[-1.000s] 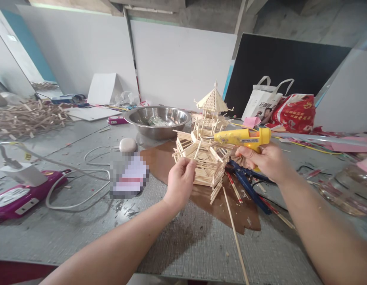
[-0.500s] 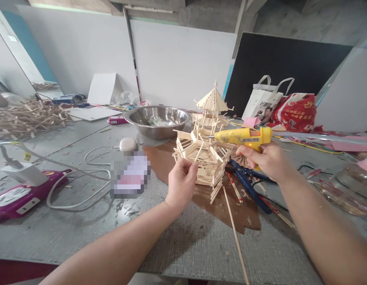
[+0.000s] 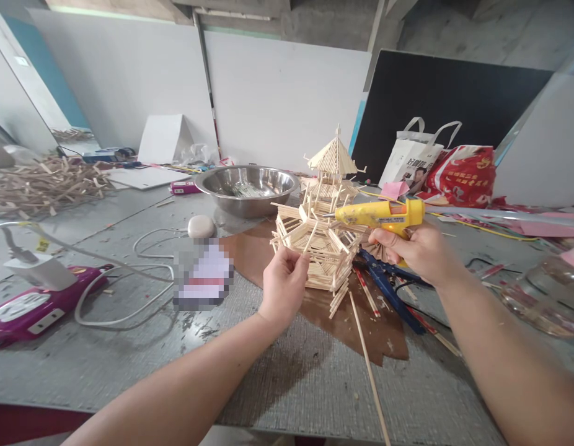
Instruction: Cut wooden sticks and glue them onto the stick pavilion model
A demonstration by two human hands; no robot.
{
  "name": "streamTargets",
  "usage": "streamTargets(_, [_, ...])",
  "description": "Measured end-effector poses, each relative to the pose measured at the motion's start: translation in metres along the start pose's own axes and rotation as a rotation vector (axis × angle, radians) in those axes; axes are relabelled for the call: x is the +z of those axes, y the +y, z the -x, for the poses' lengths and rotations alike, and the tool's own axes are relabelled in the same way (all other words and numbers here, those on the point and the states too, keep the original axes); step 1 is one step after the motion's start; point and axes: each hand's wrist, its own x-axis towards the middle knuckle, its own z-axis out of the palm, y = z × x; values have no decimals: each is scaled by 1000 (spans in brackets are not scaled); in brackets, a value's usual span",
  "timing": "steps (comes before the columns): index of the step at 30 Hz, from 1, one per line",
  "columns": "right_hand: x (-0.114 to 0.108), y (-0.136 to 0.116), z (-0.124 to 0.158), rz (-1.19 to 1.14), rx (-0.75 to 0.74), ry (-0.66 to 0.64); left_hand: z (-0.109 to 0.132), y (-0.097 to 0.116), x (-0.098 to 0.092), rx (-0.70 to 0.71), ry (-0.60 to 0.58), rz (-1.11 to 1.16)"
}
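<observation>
A pagoda model built of thin wooden sticks (image 3: 336, 160) stands before me, with a pointed roof and a wider many-sided tier below. My left hand (image 3: 287, 279) pinches a short wooden stick (image 3: 311, 238) at the model's near side, thumb and finger closed on its lower end. In my right hand (image 3: 415, 248) is a yellow glue gun (image 3: 377, 214), its grip wrapped by my fingers. The gun's nozzle points left, close to the model's upper tier; whether it touches is unclear. Beneath lies a brown sheet (image 3: 375, 341).
Blue pliers-like tool (image 3: 392, 291) and a long stick (image 3: 368, 362) lie near the model. A steel basin (image 3: 247, 192) stands behind it. At left are a purple power strip (image 3: 59, 310), cables and a stick pile (image 3: 49, 186); at right, a glass jar (image 3: 542, 297) and bags (image 3: 463, 176).
The glue gun has shifted very slightly to the left. My left hand and the stick stay almost in place.
</observation>
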Motion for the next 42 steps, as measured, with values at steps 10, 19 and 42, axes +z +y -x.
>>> streamTargets(10, [-3,3,0,57,16,-30,1,4,0,17,2,-6])
streamTargets(19, [-1,1,1,236,-170,-182,-3,10,-3,21,43,56])
streamTargets(42, [8,-5,5,350,-262,-175,-3,4,-1,55,31,-28])
